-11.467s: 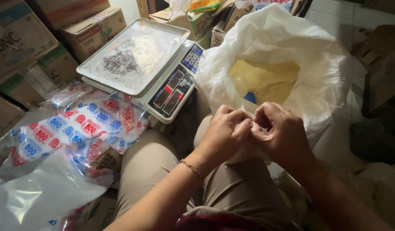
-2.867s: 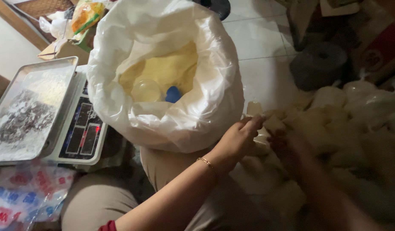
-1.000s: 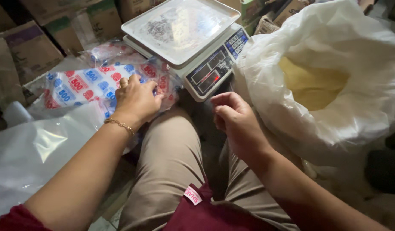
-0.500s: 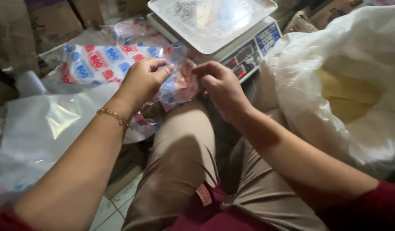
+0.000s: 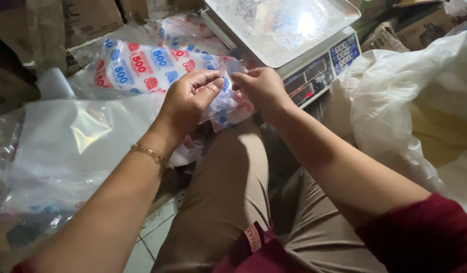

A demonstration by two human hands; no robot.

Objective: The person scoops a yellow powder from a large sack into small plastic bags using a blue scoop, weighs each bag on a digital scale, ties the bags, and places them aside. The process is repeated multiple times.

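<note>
Centrally, just in front of the digital weighing scale with a silver metal tray (image 5: 284, 30), both bare hands meet on one small clear plastic bag printed with red and blue labels (image 5: 226, 101). Left hand (image 5: 190, 98), with a thin gold chain bracelet (image 5: 150, 153) on its wrist: fingers curled, thumb and forefinger pinched on the bag's upper edge. Right hand (image 5: 261, 88): likewise closed on the same edge, just beside the left hand's fingertips, directly below the scale's keypad and display. Bag position: held above the person's knee in tan trousers (image 5: 228, 187), hanging down between the two hands. Left of the scale: a stack of the same printed plastic bags (image 5: 147, 65), lying flat. Further left of the scale and nearer the person: large sheets of clear plastic film (image 5: 76, 146). Right of the scale: a big white plastic sack (image 5: 395, 111), open, with pale yellow contents (image 5: 446, 131) showing inside.
</note>
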